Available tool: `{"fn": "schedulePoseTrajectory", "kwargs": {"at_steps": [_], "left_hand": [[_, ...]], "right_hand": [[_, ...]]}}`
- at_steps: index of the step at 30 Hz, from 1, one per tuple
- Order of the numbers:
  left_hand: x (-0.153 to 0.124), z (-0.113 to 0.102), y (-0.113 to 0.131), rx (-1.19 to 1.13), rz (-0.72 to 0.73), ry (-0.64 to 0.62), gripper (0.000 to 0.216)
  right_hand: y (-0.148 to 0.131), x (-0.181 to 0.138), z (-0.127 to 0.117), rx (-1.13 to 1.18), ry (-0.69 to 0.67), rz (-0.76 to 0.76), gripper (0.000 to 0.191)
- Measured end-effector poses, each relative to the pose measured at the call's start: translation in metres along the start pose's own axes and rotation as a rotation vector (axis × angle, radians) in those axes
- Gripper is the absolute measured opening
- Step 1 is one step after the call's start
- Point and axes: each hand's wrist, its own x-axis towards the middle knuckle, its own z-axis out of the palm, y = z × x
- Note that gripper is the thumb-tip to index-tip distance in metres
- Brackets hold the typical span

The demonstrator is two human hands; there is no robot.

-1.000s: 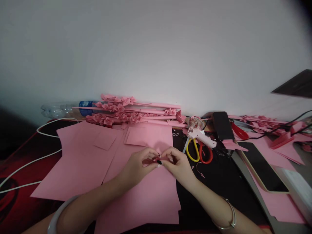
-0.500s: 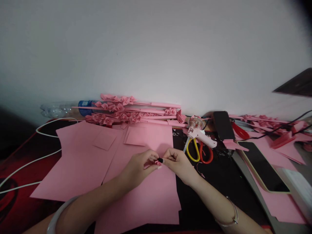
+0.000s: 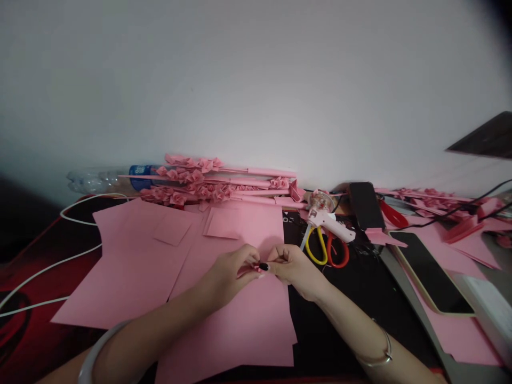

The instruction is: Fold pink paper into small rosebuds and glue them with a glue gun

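Observation:
My left hand (image 3: pixel 236 271) and my right hand (image 3: pixel 295 271) meet above the pink paper sheets (image 3: pixel 240 330). Between the fingertips of my left hand is a small piece of pink paper (image 3: pixel 257 268), mostly hidden by the fingers. My right hand pinches at the same small piece, its dark-nailed thumb pressed toward the left fingertips. Just beyond the hands lies a small stack of pink paper squares (image 3: pixel 222 223). Another single pink square (image 3: pixel 173 229) rests on the left sheet (image 3: pixel 136 266).
Along the wall lie folded pink paper flowers (image 3: pixel 192 184) beside a plastic bottle (image 3: pixel 96 180). Right of the sheets are a glue gun (image 3: pixel 330 223) and scissors with yellow and red handles (image 3: pixel 338 250). Two phones, one dark (image 3: pixel 366 205) and one pale-cased (image 3: pixel 432 272), lie farther right.
Both hands stay in nearly the same place. The right thumb has shifted slightly against the small pink piece, and a little more of the piece shows.

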Motion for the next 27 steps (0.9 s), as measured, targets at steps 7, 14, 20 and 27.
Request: {"fn": "schedulePoseTrajectory", "kwargs": {"at_steps": [7,14,20,27], "left_hand": [[-0.001,-0.002,0.0,0.021,0.002,0.008,0.009],[0.007,-0.002,-0.001,-0.395,-0.18,0.098,0.02],[0.012,-0.011,-0.001,-0.602,-0.301,0.12,0.021],[0.013,-0.013,0.005,-0.681,-0.351,0.132,0.022]], "right_hand": [[-0.002,0.0,0.0,0.01,-0.003,0.011,0.036],[0.001,0.002,0.0,0.183,0.032,-0.108,0.039],[0.004,0.002,0.001,0.23,0.047,-0.182,0.035],[0.01,0.003,0.0,0.139,0.08,-0.246,0.033]]}}
